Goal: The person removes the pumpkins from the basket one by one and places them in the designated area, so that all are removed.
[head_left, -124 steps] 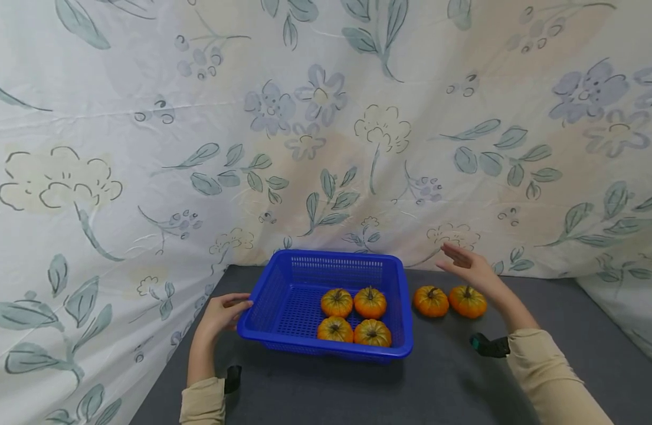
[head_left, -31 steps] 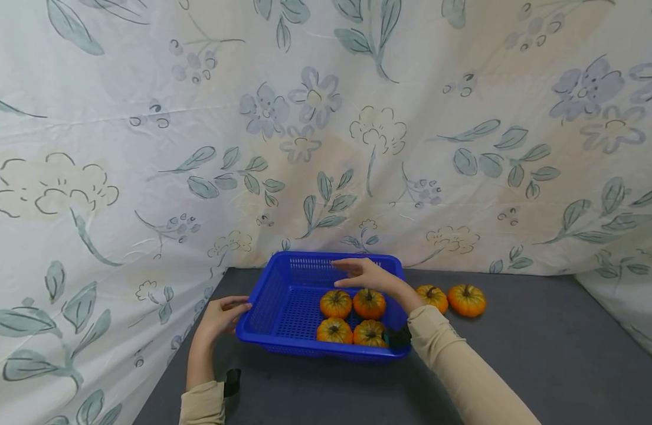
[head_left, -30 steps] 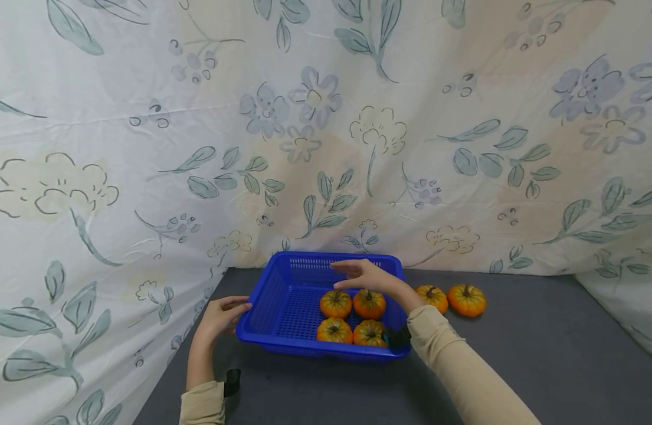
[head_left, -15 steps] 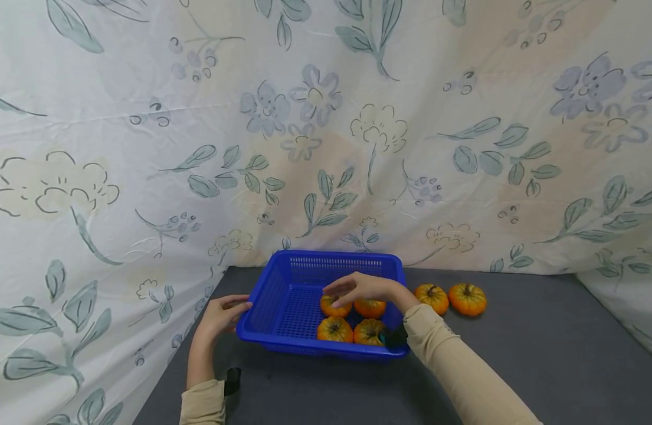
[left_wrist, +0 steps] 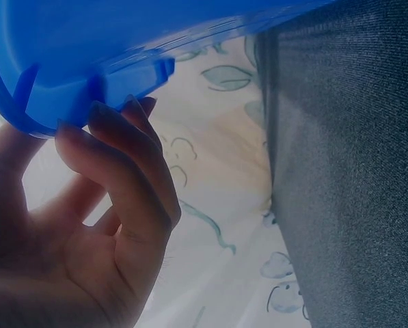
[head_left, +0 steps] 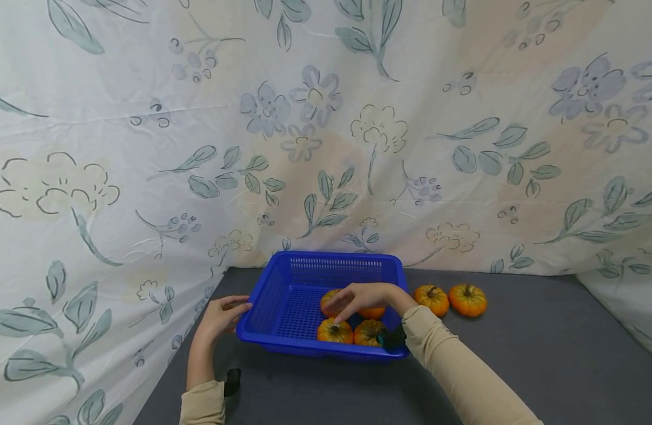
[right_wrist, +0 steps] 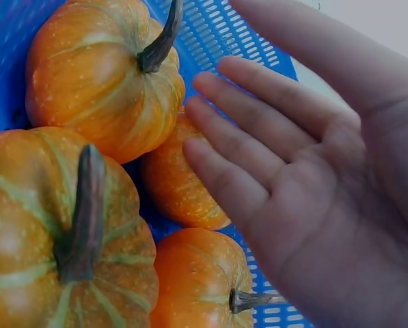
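Just right of the blue basket, my head view shows two pumpkins on the dark table; four pumpkins sit in the basket's right half, mesh floor shows in its left, flowered cloth hangs behind. From the left wrist I see the left hand curled round the basket's left rim, gripping it. Only the right wrist shows me the palm of the right hand, fingers straight above the basket; whether they touch a pumpkin I cannot tell.

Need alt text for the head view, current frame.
A person's right hand hangs over four orange pumpkins in a blue plastic basket, while the left hand grips the basket. Two more pumpkins sit right of it on a dark table, with floral cloth behind.
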The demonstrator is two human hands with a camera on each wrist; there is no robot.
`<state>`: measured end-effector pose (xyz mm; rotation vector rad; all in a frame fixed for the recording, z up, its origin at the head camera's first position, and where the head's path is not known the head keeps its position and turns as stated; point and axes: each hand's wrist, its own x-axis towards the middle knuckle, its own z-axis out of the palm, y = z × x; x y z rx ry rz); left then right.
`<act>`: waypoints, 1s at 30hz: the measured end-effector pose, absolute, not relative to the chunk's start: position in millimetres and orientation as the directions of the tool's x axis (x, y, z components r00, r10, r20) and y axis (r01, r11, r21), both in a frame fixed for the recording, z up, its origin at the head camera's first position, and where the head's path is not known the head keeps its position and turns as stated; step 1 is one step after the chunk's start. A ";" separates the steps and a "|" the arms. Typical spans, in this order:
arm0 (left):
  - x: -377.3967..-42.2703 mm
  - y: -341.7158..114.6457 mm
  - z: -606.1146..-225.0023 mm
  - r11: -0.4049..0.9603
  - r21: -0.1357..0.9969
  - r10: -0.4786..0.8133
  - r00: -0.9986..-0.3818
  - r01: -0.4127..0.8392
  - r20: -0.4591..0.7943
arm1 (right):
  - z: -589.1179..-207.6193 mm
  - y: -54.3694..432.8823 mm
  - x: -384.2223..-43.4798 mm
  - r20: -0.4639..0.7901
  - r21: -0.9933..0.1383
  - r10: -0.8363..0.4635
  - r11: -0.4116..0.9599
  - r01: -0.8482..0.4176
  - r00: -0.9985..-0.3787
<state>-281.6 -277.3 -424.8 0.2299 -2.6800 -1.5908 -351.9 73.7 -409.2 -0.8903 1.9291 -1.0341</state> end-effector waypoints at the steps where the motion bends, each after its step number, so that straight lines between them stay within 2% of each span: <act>1: -281.7 -277.4 -424.9 0.469 0.875 -0.135 -0.989 -0.118 -0.061 | -409.2 73.2 -351.6 -0.296 -0.878 -0.835 0.429 -0.212 -0.464; 9: -281.9 -277.0 -425.3 0.459 0.880 -0.135 -0.988 -0.125 -0.070 | -409.5 69.1 -350.6 -0.324 -0.878 -0.844 0.437 -0.195 -0.428; 19: -282.6 -275.7 -425.3 0.454 0.883 -0.134 -0.989 -0.120 -0.065 | -414.4 68.2 -353.5 -0.376 -0.838 -0.806 0.507 -0.204 -0.458; 30: -282.9 -274.9 -425.6 0.443 0.887 -0.137 -0.988 -0.128 -0.074 | -418.5 70.2 -355.6 -0.417 -0.804 -0.790 0.551 -0.222 -0.450</act>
